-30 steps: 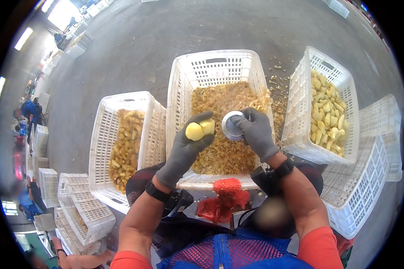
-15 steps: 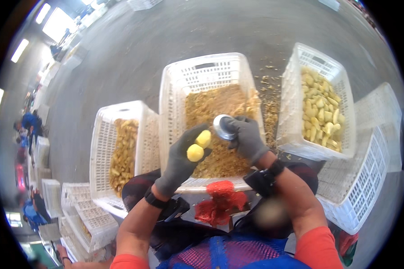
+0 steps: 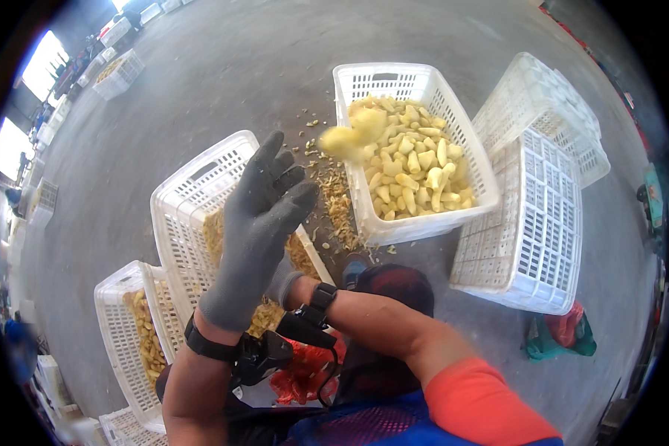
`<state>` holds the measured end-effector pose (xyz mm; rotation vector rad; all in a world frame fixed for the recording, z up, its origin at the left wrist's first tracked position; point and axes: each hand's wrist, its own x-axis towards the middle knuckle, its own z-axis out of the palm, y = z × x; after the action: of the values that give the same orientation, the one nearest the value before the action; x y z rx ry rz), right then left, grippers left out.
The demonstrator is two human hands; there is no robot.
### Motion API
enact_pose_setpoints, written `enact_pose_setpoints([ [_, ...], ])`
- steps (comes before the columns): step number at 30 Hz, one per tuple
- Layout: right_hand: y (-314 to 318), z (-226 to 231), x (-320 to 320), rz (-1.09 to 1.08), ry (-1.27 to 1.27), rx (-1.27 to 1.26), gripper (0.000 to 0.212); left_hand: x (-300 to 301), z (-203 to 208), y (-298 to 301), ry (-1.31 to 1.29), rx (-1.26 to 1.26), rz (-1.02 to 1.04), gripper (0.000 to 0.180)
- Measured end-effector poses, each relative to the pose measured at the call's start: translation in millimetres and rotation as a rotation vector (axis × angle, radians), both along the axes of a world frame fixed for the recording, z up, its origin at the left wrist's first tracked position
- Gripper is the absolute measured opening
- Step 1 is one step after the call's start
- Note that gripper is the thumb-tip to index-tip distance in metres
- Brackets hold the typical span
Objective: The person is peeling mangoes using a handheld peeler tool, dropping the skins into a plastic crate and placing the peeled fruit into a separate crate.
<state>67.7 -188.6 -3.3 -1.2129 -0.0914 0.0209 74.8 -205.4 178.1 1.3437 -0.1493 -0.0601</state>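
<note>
My left hand (image 3: 264,215), in a grey glove, is raised with its fingers stretched out and nothing in it. Just beyond its fingertips, a blurred yellow peeled root piece (image 3: 342,141) is in the air at the near-left rim of a white crate (image 3: 416,229). That crate holds many peeled yellow pieces (image 3: 416,167) that look like ginger. My right hand (image 3: 281,281), also gloved, is low behind my left wrist, over the middle white crate (image 3: 193,178) of brownish peelings (image 3: 305,256). Its fingers and anything in them are hidden.
To the left, a white crate (image 3: 111,297) holds unpeeled-looking pieces. Stacked white crates (image 3: 524,223) stand at the right, beside a green and red bag (image 3: 565,331). Scraps (image 3: 338,204) litter the floor between crates. A red bag (image 3: 305,372) lies by my legs.
My view has swung right. My left hand has let go of the yellow pieces it held and opened toward the right crate. My right hand and its round metal tool have dropped from clear sight.
</note>
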Motion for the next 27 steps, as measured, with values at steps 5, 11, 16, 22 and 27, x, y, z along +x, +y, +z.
enact_pose_setpoints([
  [5,-9,-10,7,0.034,0.303,0.207,0.016,-22,-17,16,0.05,0.288,0.086,0.047],
  [11,-27,59,6,0.256,0.401,-0.013,0.017,-70,-52,105,0.2,0.326,0.363,0.041],
  [16,-16,82,-7,0.367,0.278,-0.077,0.02,-100,-52,127,0.435,0.194,0.357,0.032],
  [22,9,85,-21,0.505,0.242,-0.123,0.025,-118,-75,152,0.444,-0.029,0.354,0.028],
  [27,21,87,-37,0.645,0.502,-0.007,0.024,-126,-86,159,0.38,-0.003,0.413,0.028],
])
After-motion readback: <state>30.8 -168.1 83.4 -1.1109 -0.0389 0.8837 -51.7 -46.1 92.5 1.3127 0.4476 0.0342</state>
